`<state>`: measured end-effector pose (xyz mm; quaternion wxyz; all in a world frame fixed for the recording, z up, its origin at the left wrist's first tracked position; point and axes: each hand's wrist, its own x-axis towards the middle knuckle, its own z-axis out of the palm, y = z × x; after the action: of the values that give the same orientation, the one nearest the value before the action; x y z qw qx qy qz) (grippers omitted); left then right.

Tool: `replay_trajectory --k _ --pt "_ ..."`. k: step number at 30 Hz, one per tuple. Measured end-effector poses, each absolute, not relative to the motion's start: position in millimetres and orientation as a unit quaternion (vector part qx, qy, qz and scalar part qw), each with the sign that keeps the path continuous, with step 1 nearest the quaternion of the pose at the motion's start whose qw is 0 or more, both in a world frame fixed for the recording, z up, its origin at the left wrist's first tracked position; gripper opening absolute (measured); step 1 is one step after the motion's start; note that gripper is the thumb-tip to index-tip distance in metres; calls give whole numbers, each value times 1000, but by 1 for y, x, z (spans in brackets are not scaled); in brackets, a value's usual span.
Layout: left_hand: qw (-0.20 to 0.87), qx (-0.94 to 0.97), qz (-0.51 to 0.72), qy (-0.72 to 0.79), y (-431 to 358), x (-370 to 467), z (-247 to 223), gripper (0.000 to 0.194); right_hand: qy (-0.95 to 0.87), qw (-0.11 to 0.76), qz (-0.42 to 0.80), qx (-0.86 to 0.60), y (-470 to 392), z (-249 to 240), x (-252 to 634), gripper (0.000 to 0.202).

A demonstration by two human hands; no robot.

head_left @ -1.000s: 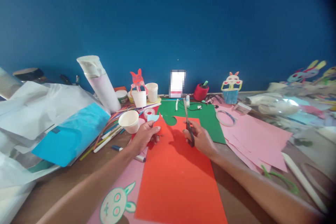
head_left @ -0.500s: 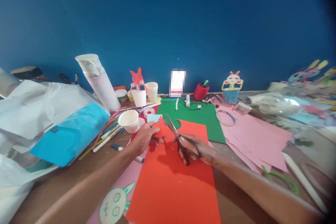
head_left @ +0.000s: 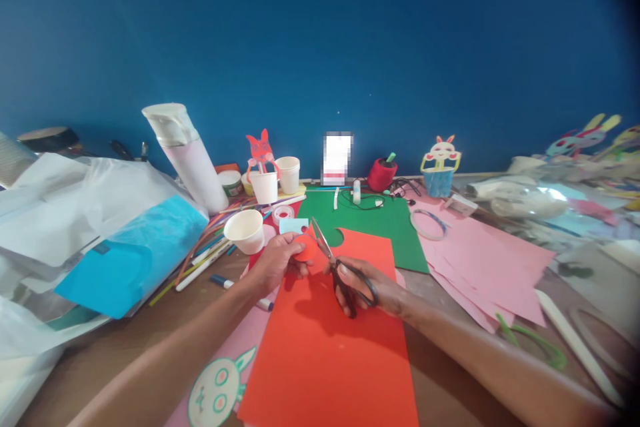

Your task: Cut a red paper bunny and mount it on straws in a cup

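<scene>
My left hand [head_left: 283, 257] pinches a small rounded piece of red-orange paper [head_left: 304, 249] between thumb and fingers. Around the black handles of a pair of scissors [head_left: 356, 283] my right hand [head_left: 370, 283] is closed. The blades point up and to the left, close beside the small piece. Beneath both hands lies a large red-orange sheet [head_left: 330, 360], with a rounded bite cut from its far edge. A green sheet [head_left: 370, 217] shows behind it. A pink sheet with a drawn rabbit face [head_left: 215, 390] lies partly under its left side.
White paper cups [head_left: 245, 232], a tape roll [head_left: 283, 215] and loose pens are on the left. A red paper animal [head_left: 261, 150] stands in a cup. Pink sheets [head_left: 490, 260] spread at right. A bright screen [head_left: 337, 157] leans against the blue wall.
The small paper piece has turned slightly in my left hand. My right hand and the scissors have shifted a little to the left. The rest looks the same.
</scene>
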<state>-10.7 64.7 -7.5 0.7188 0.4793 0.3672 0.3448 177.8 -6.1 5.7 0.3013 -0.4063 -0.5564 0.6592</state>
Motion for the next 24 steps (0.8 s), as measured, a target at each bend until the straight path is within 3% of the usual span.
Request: replay_trajectory --k 24 --pt "735 496 324 332 62 -11 -9 15 -579 290 642 -411 -8 8 178 37"
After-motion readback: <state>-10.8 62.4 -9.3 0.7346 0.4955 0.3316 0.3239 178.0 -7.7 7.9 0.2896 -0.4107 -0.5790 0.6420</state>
